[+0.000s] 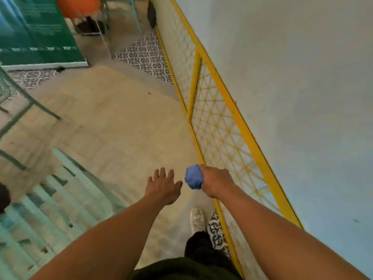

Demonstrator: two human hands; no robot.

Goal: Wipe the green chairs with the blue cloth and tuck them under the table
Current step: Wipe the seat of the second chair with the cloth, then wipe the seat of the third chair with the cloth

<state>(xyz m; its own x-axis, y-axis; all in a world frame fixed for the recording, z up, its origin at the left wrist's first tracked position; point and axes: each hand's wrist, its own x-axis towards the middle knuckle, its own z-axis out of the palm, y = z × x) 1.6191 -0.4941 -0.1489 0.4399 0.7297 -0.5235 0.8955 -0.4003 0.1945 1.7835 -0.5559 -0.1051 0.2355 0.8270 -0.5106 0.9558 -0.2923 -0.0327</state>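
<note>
A yellow lattice fence (220,126) runs along the floor's right side below a pale wall (292,77); a blurred green chair (50,199) stands left. The right hand (217,181) clutches the balled blue cloth (193,178). The left hand (163,187) hovers, fingers spread, holding nothing.

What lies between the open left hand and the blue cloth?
Nothing: in the head view only bare beige floor shows in the gap between the left hand and the blue cloth, which the right hand holds.

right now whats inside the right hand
A bunched blue cloth, gripped in the right hand; part sticks out toward the left hand. The rest is covered by the fingers.
</note>
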